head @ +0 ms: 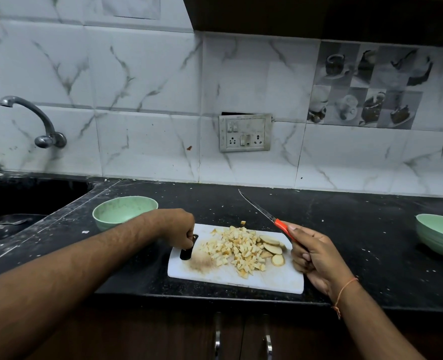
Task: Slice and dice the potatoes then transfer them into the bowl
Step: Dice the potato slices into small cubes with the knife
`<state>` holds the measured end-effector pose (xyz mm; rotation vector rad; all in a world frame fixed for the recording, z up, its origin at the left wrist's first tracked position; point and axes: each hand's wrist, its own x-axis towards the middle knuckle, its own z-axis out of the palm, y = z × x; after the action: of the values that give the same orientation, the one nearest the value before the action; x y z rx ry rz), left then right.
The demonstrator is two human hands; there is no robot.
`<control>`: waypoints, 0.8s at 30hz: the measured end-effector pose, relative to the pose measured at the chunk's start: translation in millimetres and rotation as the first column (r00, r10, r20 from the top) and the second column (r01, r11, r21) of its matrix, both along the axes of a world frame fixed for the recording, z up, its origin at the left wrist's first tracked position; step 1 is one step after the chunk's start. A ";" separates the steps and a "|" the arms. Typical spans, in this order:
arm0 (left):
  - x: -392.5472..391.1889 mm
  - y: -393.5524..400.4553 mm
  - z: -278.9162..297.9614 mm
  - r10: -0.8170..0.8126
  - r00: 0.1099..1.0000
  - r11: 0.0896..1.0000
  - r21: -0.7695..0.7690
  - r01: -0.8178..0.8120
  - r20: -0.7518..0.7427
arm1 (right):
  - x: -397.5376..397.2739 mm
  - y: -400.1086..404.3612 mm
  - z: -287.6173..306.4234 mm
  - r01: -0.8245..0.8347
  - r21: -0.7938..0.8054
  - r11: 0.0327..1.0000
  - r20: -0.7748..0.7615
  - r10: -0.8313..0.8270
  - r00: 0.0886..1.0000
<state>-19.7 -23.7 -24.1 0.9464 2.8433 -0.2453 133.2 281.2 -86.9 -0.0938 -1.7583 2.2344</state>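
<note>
The left hand (180,228) hooks its fingers through the handle slot of the white plastic cutting board (241,278), likely to lift it toward the pale green bowl (124,211) just beside. The right hand (311,252) grips the orange-handled knife (264,216), blade raised clear of the diced potato pile (237,249).

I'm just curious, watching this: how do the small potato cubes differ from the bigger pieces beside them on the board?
The diced cubes are small and blocky, heaped mid-board; the potato slices are larger, flat and rounded, lying at the pile's right edge. The cubes are many, while the slices are only a few. The slices show a brownish rim; the cubes look mostly pale yellow. Both sit on the white cutting board, none in either bowl.
</note>
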 end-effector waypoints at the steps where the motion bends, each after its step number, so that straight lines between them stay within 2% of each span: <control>1: 1.4 1.8 0.2 0.009 1.000 1.000 -0.021 -0.009 0.003 | 0.0 0.0 0.0 0.000 0.000 1.000 0.000 0.000 1.000; 8: 8.8 10.3 -5.2 -0.008 0.999 0.981 -0.192 0.000 -0.040 | -0.4 1.3 -0.3 -0.002 -0.006 1.000 0.003 0.003 1.000; 13: 6.1 1.0 -6.2 -0.042 0.999 0.987 -0.157 0.037 -0.033 | -1.3 2.2 -1.6 -0.001 -0.017 1.000 0.006 0.001 1.000; 19: 5.1 -3.3 -9.5 -0.138 0.987 0.975 -0.187 0.121 -0.080 | -1.8 2.7 -1.4 -0.003 -0.019 1.000 0.002 0.003 1.000; 22: 4.6 -8.6 -8.7 -0.186 0.973 0.978 -0.116 0.171 -0.135 | -2.1 2.8 -1.6 -0.001 -0.012 1.000 0.004 0.002 1.000; 24: 4.9 -11.0 -5.5 -0.178 0.978 0.980 0.069 0.186 -0.109 | -1.9 2.9 -1.4 0.000 -0.015 1.000 0.005 0.000 1.000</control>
<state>-14.8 -34.7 -29.6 1.2483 2.8776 -0.2075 131.2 284.1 -88.3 -0.1027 -1.7441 2.2490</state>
